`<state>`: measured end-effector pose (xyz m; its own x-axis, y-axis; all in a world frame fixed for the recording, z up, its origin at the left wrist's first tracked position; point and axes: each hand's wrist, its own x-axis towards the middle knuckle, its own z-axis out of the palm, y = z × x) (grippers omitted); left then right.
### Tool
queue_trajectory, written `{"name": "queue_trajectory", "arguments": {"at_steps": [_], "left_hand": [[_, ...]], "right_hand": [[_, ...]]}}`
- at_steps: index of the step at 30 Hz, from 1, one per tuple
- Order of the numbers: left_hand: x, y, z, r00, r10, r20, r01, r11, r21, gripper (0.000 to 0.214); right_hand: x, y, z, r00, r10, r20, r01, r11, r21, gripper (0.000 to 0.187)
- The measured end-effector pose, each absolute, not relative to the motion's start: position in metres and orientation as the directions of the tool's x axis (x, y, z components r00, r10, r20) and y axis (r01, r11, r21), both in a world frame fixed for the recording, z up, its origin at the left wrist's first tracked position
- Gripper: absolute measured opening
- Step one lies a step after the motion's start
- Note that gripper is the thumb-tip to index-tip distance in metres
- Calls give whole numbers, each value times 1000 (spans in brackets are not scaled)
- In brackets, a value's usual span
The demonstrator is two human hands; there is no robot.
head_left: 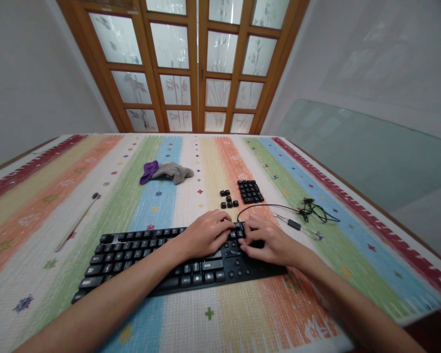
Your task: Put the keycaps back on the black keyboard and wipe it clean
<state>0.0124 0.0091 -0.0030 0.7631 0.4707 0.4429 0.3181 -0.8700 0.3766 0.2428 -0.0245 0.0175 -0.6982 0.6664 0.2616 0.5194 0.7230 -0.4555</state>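
Curling over the keyboard beneath, left hand and right hand may grip something, I cannot tell; number-pad keycaps lie loose beyond the right hand, letter keys still fitted.

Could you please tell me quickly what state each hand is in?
Left hand: fingers bent over the keyboard; whether it holds anything cannot be told.
Right hand: fingers curled over the keyboard; its grip cannot be told either.
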Motion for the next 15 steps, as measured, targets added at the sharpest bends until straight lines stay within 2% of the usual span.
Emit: {"name": "queue_trajectory", "arguments": {"at_steps": [5,12,15], "left_hand": [[12,10,-4,765,467,443,317,-872,372,21],[12,10,-5,758,464,458,319,-877,359,20],[12,10,-4,747,472,468,332,-875,354,19]], "right_hand": [[247,-22,15,-695,668,266,523,723,-451,26],[247,-21,21,-716,647,263,494,736,-463,26],[245,-11,26,-713,626,314,451,754,-479,23]]}}
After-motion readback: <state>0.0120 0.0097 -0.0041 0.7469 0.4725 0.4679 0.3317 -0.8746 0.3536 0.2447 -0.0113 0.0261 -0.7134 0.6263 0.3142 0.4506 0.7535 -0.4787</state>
